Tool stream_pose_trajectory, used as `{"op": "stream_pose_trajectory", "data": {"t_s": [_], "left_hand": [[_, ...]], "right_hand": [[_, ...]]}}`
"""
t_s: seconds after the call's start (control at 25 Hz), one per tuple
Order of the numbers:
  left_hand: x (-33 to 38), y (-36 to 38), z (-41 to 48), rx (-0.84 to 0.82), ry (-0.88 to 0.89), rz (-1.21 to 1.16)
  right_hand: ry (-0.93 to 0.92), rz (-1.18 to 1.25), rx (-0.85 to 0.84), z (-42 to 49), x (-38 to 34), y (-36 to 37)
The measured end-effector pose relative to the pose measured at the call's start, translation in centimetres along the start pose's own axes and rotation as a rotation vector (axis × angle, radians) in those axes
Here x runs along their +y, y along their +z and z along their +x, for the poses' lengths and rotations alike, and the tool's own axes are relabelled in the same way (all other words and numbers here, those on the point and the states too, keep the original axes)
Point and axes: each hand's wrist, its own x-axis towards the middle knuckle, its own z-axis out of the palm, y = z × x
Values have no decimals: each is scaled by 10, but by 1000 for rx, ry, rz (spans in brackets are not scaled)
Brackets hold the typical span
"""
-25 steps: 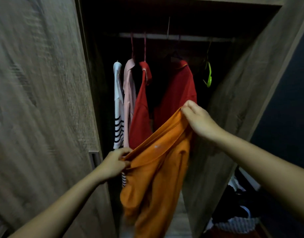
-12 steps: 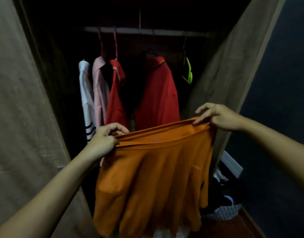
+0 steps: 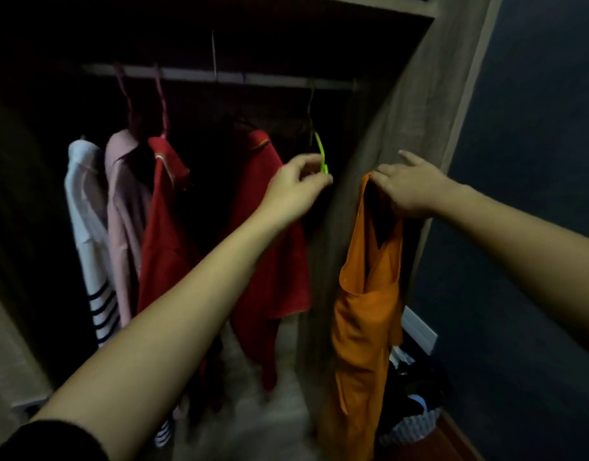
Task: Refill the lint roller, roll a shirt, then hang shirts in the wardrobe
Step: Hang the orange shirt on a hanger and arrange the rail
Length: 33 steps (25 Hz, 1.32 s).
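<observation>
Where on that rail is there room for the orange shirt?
Rail looks bare, though dark, between left red shirt and middle red shirt, and by the right wall, where only the green hanger hangs. Crowded at left: striped shirt, pink shirt, left red shirt bunch together.

The green hanger (image 3: 320, 148) showed only as a short strip. Its lower end lay hidden between the curled fingers of the left grip (image 3: 296, 188), and its hook was lost in the dark under the rail (image 3: 220, 75). The top of the orange shirt (image 3: 363, 321) was bunched out of sight inside the right grip (image 3: 409, 189), and its hem was cut off by the bottom edge. The left forearm covered the lower part of the striped shirt (image 3: 87, 227). A pile of clothes (image 3: 416, 410) sat half hidden behind the orange shirt, too dim to sort out. The left wardrobe door (image 3: 10, 344) was blurred and dark.
</observation>
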Motion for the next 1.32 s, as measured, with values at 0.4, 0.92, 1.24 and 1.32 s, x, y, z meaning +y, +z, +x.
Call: {"op": "stream_pose_trajectory", "data": {"t_s": [0.4,0.92,1.24,1.32], "left_hand": [[-20,62,147,192,-318,44],[-30,77,50,348,63,-80],[-57,-55,-87,318,256,523],[-70,-93,-108,343,278,699]], "right_hand": [[-76,-237,50,10,20,27],[-49,-184,145,14,22,34],[124,165,10,18,15,14],[182,452,-13,24,9,9]]}}
